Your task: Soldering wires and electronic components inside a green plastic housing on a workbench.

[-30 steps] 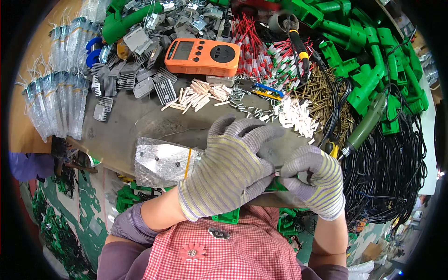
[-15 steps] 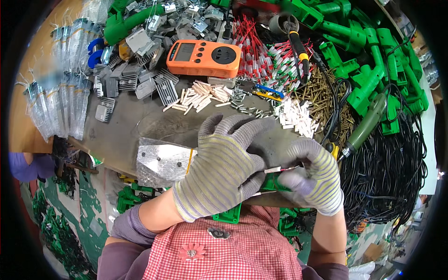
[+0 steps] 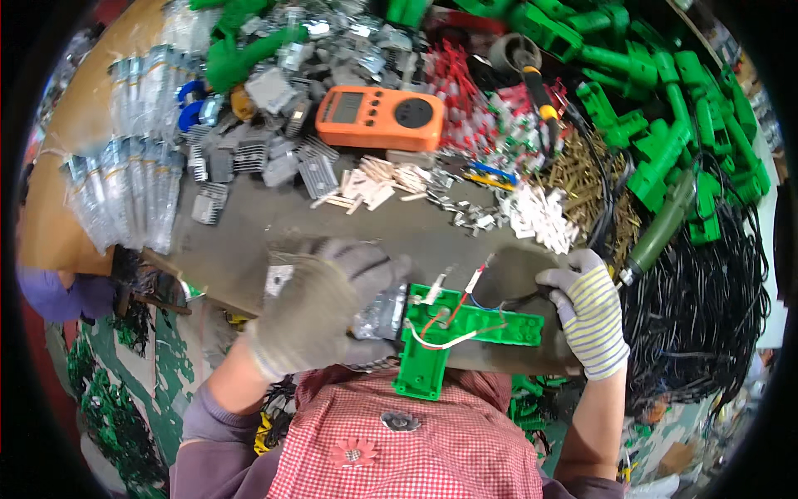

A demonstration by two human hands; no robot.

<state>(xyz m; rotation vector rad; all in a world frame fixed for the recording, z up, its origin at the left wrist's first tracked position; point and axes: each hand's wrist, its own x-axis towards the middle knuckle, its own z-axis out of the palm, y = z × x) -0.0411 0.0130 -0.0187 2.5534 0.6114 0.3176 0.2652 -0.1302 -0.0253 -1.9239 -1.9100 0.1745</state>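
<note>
A green plastic housing half (image 3: 426, 366) lies at the table's front edge, with red, white and blue wires and white sleeves (image 3: 434, 291) in it. My left hand (image 3: 312, 308), gloved and blurred, is just left of it, with thumb and fingers around a shiny film-wrapped metal piece (image 3: 381, 314) that touches or nearly touches the housing. My right hand (image 3: 588, 320), in a striped glove, is right of the housing. Its fingers pinch a thin black cable (image 3: 524, 298) running toward the housing's arm. Part of the metal piece is hidden by my left hand.
An orange meter (image 3: 381, 118) stands behind piles of cream sleeves (image 3: 374, 183), white sleeves (image 3: 540, 218) and brass screws (image 3: 582, 170). Metal heat sinks (image 3: 316, 170) and bagged strips (image 3: 125, 187) are left. Green housings (image 3: 661, 150), a green-handled tool (image 3: 665, 220) and black cables (image 3: 698, 308) fill the right.
My left hand has moved left and down, onto the film-wrapped metal. My right hand has drawn back to the right from the wire sleeve, now holding the cable. The housing is uncovered.
</note>
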